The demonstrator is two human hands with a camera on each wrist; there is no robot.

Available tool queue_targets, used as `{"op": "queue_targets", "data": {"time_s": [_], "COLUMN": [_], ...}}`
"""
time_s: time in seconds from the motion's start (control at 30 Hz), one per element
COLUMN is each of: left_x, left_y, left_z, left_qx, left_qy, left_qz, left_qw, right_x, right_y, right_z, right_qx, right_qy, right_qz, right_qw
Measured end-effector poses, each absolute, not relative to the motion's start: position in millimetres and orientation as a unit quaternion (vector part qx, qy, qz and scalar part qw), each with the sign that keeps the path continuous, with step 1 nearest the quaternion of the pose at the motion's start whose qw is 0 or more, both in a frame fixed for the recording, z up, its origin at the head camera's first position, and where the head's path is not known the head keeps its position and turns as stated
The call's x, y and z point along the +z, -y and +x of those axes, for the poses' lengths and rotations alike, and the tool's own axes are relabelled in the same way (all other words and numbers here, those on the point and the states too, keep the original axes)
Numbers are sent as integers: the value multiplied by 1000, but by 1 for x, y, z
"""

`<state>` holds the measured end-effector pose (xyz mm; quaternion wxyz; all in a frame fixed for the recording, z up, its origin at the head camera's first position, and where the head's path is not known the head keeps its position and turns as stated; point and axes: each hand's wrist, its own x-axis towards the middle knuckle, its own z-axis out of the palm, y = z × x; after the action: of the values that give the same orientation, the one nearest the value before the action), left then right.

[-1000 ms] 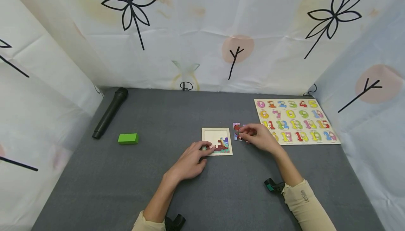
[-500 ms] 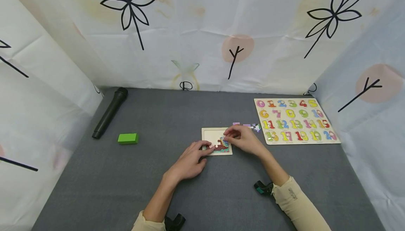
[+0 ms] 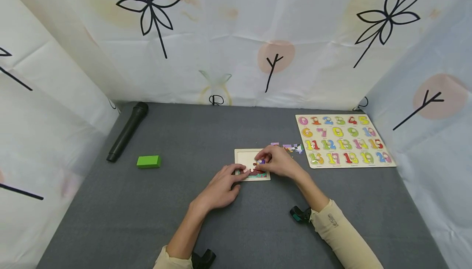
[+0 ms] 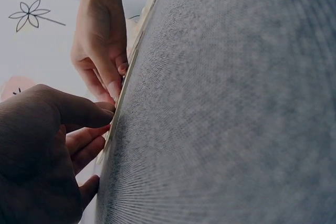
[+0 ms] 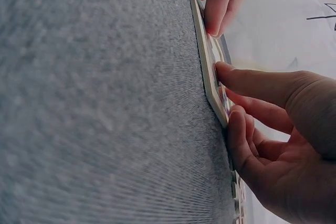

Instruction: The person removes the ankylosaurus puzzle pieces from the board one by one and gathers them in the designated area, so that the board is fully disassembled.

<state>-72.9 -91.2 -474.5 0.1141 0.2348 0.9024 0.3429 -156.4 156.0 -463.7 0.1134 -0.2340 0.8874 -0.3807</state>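
Pressing evenly should seat the pieces [image 3: 254, 174] in the frame [image 3: 243, 156] on the counter [image 3: 258, 224]; the left hand [image 3: 220, 185], fingers outstretched, braces it. Whether the right hand [image 3: 278, 162] clamps a piece, I cannot tell.

Grey table [image 3: 147, 215] bears tray [image 3: 245, 156], number board [image 3: 346, 138] — microphone [image 3: 128, 132], block [image 3: 149, 161].

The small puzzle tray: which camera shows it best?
The head view: it looks down on the puzzle tray, showing its partly filled inside, though some is covered. Both wrist views show mainly its pale edge.
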Motion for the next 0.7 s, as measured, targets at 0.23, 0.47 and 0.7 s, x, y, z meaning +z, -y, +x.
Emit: {"op": "queue_targets", "data": {"time_s": [0.23,0.47,0.7], "left_x": [-474,-473,-474], "left_y": [92,93,93], "left_z": [-72,-72,-72], "left_qx": [346,345,344], "left_qy": [-900,-900,-900], "left_qz": [242,248,248], "left_qw": [105,100,101], "right_x": [-460,-460,-464], "right_y": [-155,-157,-162], "right_z": [-158,-156,-155], "right_qx": [-369,-383,-412], "right_qy": [-888,-880,-863], "right_qz": [-243,-249,-258], "right_qw": [124,129,137]}}
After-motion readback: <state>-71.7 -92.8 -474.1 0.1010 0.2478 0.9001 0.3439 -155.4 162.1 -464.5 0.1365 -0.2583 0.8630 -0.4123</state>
